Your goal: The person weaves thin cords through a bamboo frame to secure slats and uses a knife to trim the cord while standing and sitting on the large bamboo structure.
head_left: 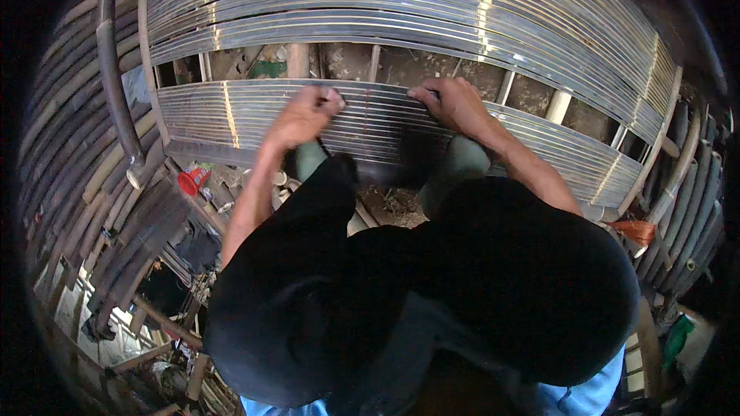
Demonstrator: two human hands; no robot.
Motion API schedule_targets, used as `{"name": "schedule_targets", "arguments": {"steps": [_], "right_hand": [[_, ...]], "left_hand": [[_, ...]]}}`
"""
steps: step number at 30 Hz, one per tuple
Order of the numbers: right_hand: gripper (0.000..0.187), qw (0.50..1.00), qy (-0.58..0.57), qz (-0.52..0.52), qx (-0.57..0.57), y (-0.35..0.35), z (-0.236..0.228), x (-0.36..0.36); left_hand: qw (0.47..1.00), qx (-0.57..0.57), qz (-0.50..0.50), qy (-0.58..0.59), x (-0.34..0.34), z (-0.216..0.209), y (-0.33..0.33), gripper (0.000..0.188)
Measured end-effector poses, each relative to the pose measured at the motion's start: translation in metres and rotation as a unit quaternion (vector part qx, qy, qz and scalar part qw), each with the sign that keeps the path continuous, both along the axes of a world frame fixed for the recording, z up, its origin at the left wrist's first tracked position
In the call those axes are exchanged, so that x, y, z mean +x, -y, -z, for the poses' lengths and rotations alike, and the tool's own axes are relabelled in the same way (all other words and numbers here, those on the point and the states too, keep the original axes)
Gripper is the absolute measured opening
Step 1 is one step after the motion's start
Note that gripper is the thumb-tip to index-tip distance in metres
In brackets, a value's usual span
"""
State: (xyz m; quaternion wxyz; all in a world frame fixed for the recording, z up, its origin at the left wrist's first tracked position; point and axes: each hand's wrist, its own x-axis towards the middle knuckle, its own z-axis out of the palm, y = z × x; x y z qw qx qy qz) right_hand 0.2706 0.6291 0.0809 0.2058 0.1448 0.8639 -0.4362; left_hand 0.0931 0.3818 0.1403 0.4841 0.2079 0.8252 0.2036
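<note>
A panel of long thin dark slats with pale edges lies crosswise before my knees, bound by yellowish cross ties. My left hand is over its far part, left of the middle, fingers curled in and thumb pressed to them. My right hand bends over the far edge, right of the middle, thumb and forefinger drawn together. Whatever the fingertips hold is too small or too hidden to make out. Between the hands a faint reddish line crosses the slats.
Beyond a gap with wooden crossbars lies a larger slatted panel. Stacked poles crowd the left, more poles the right. A red cone-shaped thing sits at left; orange fibre or cord hangs at right.
</note>
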Motion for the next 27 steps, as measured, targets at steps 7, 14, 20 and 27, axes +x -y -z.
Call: {"name": "schedule_targets", "arguments": {"steps": [7,14,20,27], "right_hand": [[0.045,0.992,0.011,0.001,-0.128,-0.009,0.013,-0.016],[0.047,0.987,0.018,0.031,-0.159,0.006,0.047,-0.045],[0.046,0.995,0.014,0.008,-0.102,0.031,0.072,-0.063],[0.028,0.985,0.063,0.053,-0.150,0.028,0.055,-0.069]], "left_hand": [[0.965,0.097,-0.237,0.049,-0.141,-0.094,0.104,0.024],[0.858,0.324,-0.384,0.108,-0.146,-0.086,0.068,0.022],[0.968,0.082,0.000,-0.237,-0.028,0.039,-0.030,0.017],[0.976,0.051,0.030,-0.210,0.001,0.089,-0.071,0.018]]}}
